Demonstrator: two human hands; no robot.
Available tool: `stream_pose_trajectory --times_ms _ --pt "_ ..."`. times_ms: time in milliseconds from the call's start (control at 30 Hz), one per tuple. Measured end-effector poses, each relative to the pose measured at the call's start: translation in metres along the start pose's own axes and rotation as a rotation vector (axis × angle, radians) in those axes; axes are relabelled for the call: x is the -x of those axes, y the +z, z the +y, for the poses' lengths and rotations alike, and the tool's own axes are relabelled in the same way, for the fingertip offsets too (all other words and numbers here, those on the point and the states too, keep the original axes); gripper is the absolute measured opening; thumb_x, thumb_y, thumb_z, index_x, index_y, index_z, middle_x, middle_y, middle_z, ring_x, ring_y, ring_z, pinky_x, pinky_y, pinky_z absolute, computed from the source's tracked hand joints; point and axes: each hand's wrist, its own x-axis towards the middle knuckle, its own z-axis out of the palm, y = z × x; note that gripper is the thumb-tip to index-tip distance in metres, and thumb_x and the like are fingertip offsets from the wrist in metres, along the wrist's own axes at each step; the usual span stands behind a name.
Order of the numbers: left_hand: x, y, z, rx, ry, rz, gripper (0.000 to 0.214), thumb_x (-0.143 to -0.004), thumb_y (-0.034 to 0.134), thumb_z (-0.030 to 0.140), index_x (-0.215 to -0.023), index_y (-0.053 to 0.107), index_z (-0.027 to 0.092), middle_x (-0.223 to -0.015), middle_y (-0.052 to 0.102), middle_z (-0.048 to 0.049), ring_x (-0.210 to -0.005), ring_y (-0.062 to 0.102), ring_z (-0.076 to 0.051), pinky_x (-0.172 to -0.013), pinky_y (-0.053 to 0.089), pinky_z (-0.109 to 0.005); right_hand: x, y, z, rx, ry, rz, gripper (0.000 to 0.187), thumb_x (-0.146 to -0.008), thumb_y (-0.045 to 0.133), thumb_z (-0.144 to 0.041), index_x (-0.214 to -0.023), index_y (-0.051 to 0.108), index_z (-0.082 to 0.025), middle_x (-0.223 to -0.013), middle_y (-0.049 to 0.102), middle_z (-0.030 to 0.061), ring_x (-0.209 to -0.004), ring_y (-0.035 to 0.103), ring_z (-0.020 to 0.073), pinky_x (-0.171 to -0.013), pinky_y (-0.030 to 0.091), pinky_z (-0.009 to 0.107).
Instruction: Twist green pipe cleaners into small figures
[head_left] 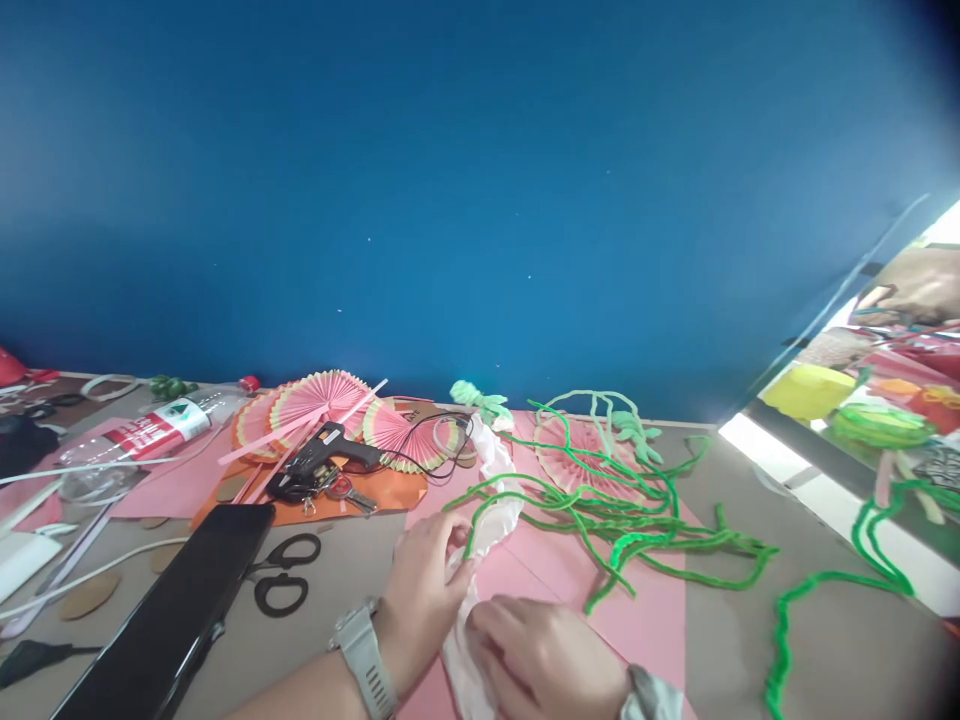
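Observation:
A long, soft white strip (499,520) with ruffled edges, perhaps fabric or tissue, runs down the pink paper (652,625) in front of me. My left hand (424,575), with a grey watch on its wrist, is closed on the strip's left side. The end of a green pipe cleaner (495,497) reaches its thumb and forefinger; I cannot tell if it is pinched there. Just below and to the right, my right hand (540,650) has its fingers curled onto the lower strip. Several green pipe cleaners (622,540) lie tangled to the right.
Left of my hands lie black-handled scissors (281,592), a dark phone (172,610), keys (352,492) and a black glue gun (322,455). Pink paper fans (330,395) and a plastic bottle (161,430) sit behind. A blue wall (480,200) bounds the far table edge.

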Motion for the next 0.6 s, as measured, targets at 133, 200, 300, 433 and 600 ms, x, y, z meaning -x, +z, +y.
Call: stream_pose_trajectory --times_ms 133,200,300,433,600 --pt "0.005 -0.003 0.007 0.159 0.022 -0.088 0.018 -0.077 0.051 0.023 -0.094 0.056 0.021 -0.092 0.061 -0.0068 -0.086 0.057 -0.021 -0.079 0.044 -0.035 0.01 0.018 0.009 0.079 -0.004 0.01 0.016 -0.08 0.04 -0.018 -0.093 0.049 -0.02 -0.086 0.062 0.0065 -0.071 0.059 0.0185 -0.06 0.044 0.028" --pt "0.009 -0.004 0.014 0.25 0.026 -0.109 0.017 -0.08 0.048 0.024 -0.096 0.055 0.022 -0.097 0.06 -0.0068 -0.092 0.055 -0.021 -0.083 0.043 -0.033 0.012 0.017 0.014 -0.023 0.02 0.105 0.016 -0.081 0.041 -0.018 -0.096 0.045 -0.021 -0.089 0.061 0.0059 -0.073 0.058 0.0172 -0.064 0.045 0.028" --pt "0.015 -0.004 0.025 0.341 -0.02 -0.107 0.014 -0.083 0.046 0.026 -0.093 0.053 0.022 -0.091 0.059 -0.0045 -0.089 0.056 -0.019 -0.081 0.045 -0.03 0.015 0.014 0.017 -0.18 0.074 0.197 0.019 -0.081 0.043 -0.019 -0.101 0.041 -0.022 -0.085 0.059 0.0036 -0.072 0.056 0.0161 -0.065 0.044 0.029" --pt "0.017 -0.005 0.027 0.406 -0.036 -0.135 0.009 -0.083 0.047 0.024 -0.09 0.052 0.023 -0.084 0.057 -0.003 -0.083 0.057 -0.017 -0.074 0.048 -0.026 0.014 0.014 0.02 -0.435 0.14 0.267 0.017 -0.087 0.041 -0.022 -0.103 0.041 -0.023 -0.077 0.053 0.0002 -0.067 0.053 0.0131 -0.063 0.043 0.027" --pt "0.015 -0.008 0.018 0.355 0.079 -0.168 0.018 -0.078 0.055 0.025 -0.096 0.056 0.025 -0.112 0.052 -0.0071 -0.108 0.048 -0.021 -0.094 0.039 -0.033 0.006 0.013 0.026 -0.92 0.137 0.313 0.023 -0.084 0.049 -0.036 -0.101 0.04 -0.022 -0.086 0.05 0.0008 -0.065 0.048 0.0097 -0.057 0.039 0.023"
